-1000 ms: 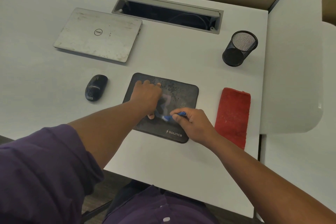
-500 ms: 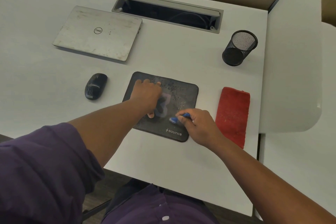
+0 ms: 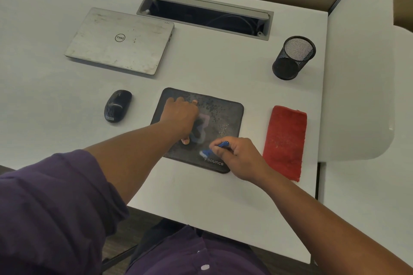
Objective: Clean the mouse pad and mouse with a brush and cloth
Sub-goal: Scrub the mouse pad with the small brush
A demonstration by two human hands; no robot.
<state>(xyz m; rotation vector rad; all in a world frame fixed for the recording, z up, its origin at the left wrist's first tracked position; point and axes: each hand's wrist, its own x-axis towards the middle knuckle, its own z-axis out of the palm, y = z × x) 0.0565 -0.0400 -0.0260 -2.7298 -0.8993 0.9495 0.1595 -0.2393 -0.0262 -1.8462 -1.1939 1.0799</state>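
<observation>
Closest to the camera, the right hand [image 3: 237, 156] was curled around a small blue brush [image 3: 214, 148], pinching it with the bristle end down on the near right part of the mouse pad [image 3: 225, 116], right above the "sounce" logo. The left hand [image 3: 181, 116] was pressed flat on the pad at about 9 o'clock from the brush, fingers spread toward the far left corner and thumb pointing back at the person. The pad itself was dark and looked dusty, with pale specks across its far right part. At 3 o'clock from the pad, a folded red cloth [image 3: 286, 140] lay on the white desk [image 3: 223, 67], apart from the pad. At 9 o'clock sat the black mouse [image 3: 117, 106], nobody touching it. Further out, a closed silver laptop [image 3: 120, 40] was at 11 o'clock and a black mesh pen cup [image 3: 292, 58] at 1 o'clock, with an open cable tray [image 3: 205, 13] behind them.
</observation>
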